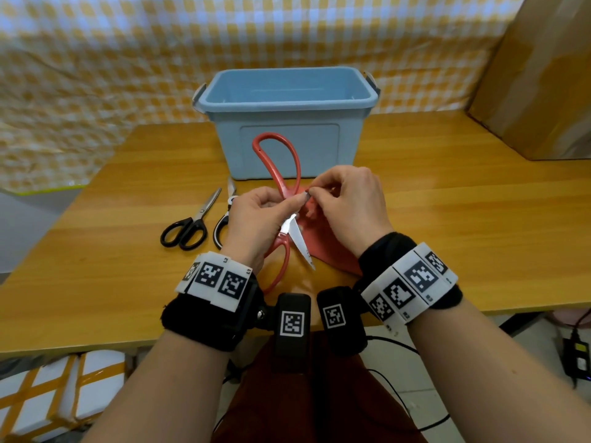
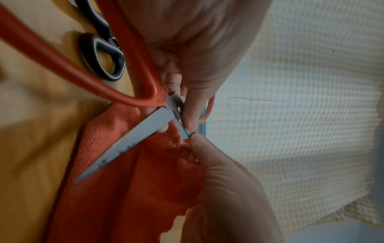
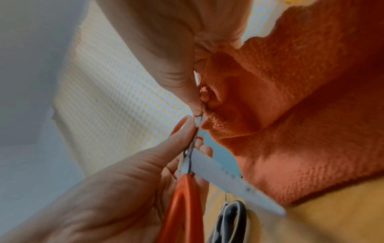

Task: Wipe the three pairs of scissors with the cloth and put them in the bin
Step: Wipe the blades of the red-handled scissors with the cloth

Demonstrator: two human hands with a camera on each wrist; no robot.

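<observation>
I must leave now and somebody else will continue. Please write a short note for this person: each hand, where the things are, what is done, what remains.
Left hand grips the red scissors, open, near the pivot.
Right hand pinches the red cloth on the tip of one blade.
Black scissors and black-and-white scissors lie on the table, left of the hands.
Blue bin shows no scissors inside.
Done: none binned. Left: finish the red pair, wipe the other two, bin all three.

Three pairs of scissors: one red-handled pair (image 1: 277, 174) at the frame's centre, one black-handled pair (image 1: 188, 227) at centre left, and one black-and-white-handled pair (image 1: 224, 222) beside it. One orange cloth (image 1: 323, 244) at centre. One blue bin (image 1: 287, 119) above centre. Two hands: left hand (image 1: 256, 219), right hand (image 1: 348, 206).
</observation>
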